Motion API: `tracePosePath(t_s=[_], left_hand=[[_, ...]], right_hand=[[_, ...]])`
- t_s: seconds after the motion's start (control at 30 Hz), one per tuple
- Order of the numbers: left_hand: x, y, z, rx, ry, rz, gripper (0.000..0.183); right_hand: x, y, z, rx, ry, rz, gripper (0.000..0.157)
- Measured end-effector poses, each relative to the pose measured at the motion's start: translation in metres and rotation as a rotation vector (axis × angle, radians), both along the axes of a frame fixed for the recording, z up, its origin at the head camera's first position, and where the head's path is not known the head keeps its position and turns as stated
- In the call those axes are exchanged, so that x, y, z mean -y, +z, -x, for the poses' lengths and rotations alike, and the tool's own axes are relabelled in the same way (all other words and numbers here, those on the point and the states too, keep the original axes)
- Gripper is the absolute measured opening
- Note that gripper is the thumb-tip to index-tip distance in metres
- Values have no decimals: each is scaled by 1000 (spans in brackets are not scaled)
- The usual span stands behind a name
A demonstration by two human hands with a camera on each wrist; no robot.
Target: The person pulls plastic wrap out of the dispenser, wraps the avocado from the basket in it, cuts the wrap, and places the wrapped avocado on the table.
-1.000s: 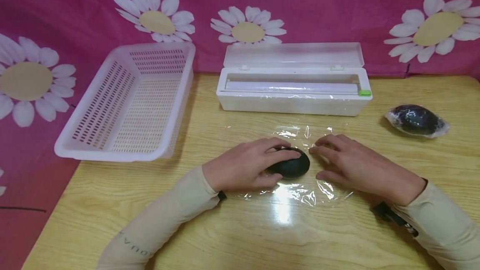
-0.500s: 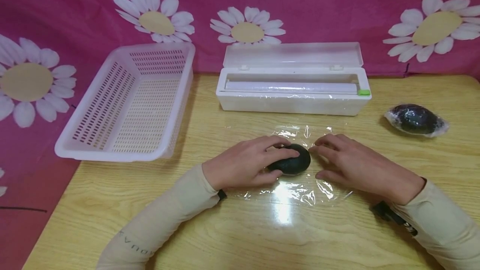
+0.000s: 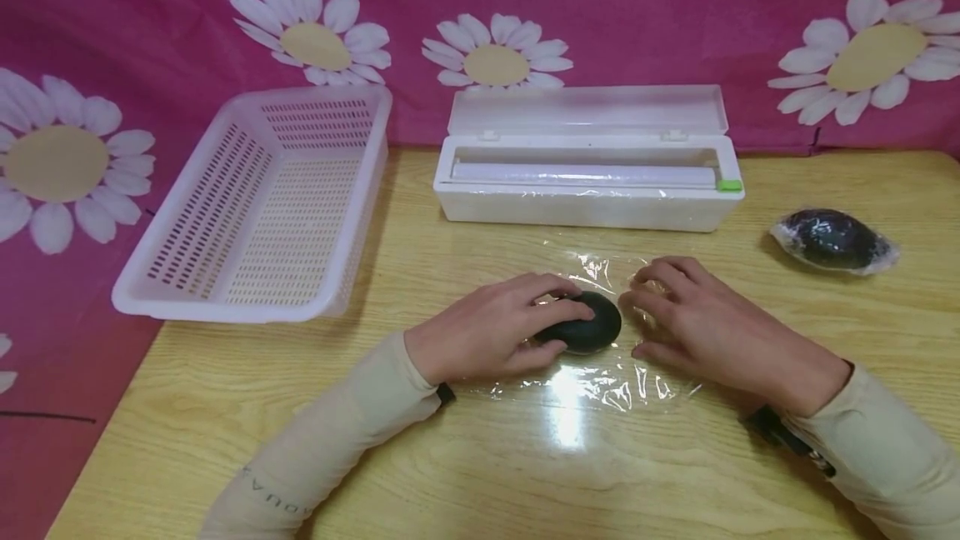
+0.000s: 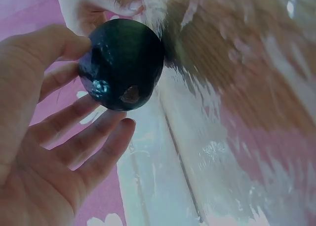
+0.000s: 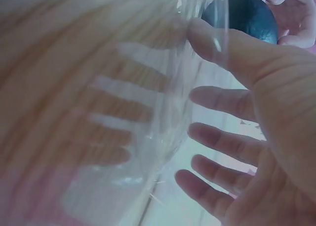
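Observation:
A dark green avocado [image 3: 588,325] with a brown stem scar lies on a sheet of cling film [image 3: 600,394] on the table. My left hand [image 3: 498,327] holds it from the left, thumb and fingers around it, as the left wrist view also shows for the avocado [image 4: 123,63]. To its right, my right hand [image 3: 697,327] is at the film's right part, a little apart from the avocado. In the right wrist view its fingers [image 5: 222,139] are spread and nearly straight, with fingertips at the edge of the clear film [image 5: 163,132].
Behind the film stands a white cling film box [image 3: 585,208], lid up, its roll [image 3: 585,173] inside and a green slider [image 3: 729,186] at its right end. A film-wrapped dark fruit [image 3: 834,240] lies at right. A white slotted basket [image 3: 337,307] stands at left.
The right hand's fingers have shifted slightly, and the film near them has puckered and drawn inward at the right. My left hand stays on the avocado, which has barely moved.

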State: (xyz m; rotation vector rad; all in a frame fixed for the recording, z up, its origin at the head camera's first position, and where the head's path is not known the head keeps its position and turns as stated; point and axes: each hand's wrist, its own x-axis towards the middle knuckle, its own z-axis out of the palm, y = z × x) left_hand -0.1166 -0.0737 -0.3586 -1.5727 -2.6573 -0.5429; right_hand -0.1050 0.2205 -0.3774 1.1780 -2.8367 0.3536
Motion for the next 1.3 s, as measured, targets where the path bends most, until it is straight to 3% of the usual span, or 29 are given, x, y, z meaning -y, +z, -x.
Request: tracePosePath(t_s=[0.57,0.67,0.83,1.03,1.13,1.23,1.3], left_hand=[[4,-3,-5,44,15,-40,39],[6,-5,-5,43,17,-55,39],[6,-6,-5,10,3,-86,36],[5,-6,-5,0,7,-70,35],[3,-5,-5,-13,2,-55,34],[2,-4,-6,-27,-3,-55,34],[1,-4,-6,-32,-5,-62,33]], right_hand=[[10,21,-15,-50,71,120,38],[9,22,-19,-16,102,75,35],[6,20,-24,184,144,-65,43],[3,14,-27,331,13,-226,58],[-2,14,-26,355,-18,-271,45],[-5,16,-24,342,8,-274,29],[-7,17,-23,334,24,-269,27]])
